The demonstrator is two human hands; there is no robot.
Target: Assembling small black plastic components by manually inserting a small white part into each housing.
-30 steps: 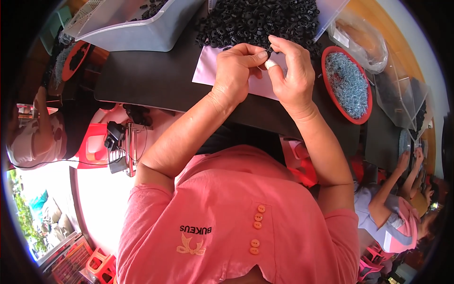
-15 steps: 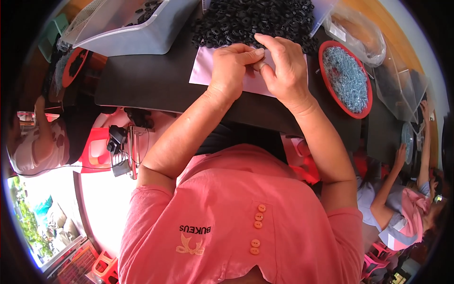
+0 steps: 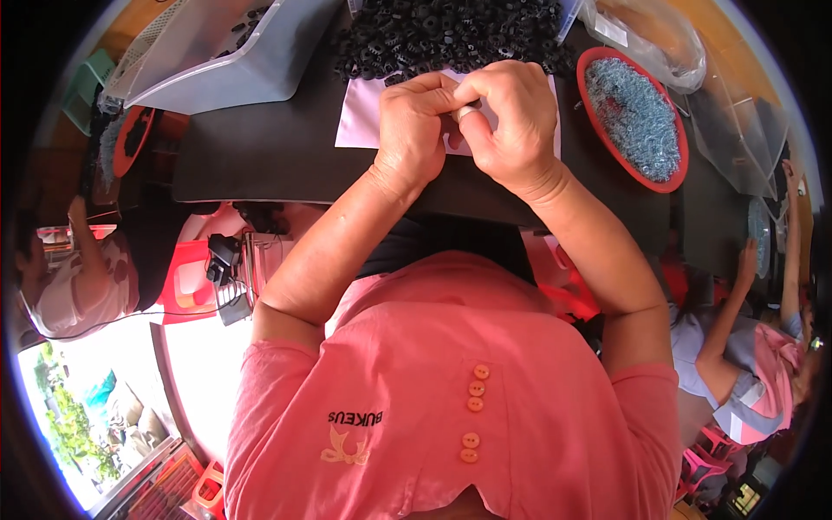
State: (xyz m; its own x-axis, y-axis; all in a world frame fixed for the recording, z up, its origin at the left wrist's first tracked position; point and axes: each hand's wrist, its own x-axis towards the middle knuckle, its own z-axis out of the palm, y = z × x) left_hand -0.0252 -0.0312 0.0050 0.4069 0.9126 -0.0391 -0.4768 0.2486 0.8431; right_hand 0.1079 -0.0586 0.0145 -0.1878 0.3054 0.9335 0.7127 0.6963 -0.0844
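My left hand and my right hand meet above a pale pink sheet on the dark table. Thumbs and fingers of both hands are pinched together at one spot. A small dark bit shows between the fingertips, but it is too covered to name. A ring-like band sits on a finger of the right hand. Just beyond the hands lies a large heap of small black plastic parts, which reaches over the sheet's far edge.
To the right stands a red oval bowl full of small shiny bluish pieces. A grey plastic bin is at the far left, a clear plastic bag at the far right. Other people sit at both sides.
The right hand's raised fingers have curled in toward the left hand's fingertips. The view has shifted slightly.
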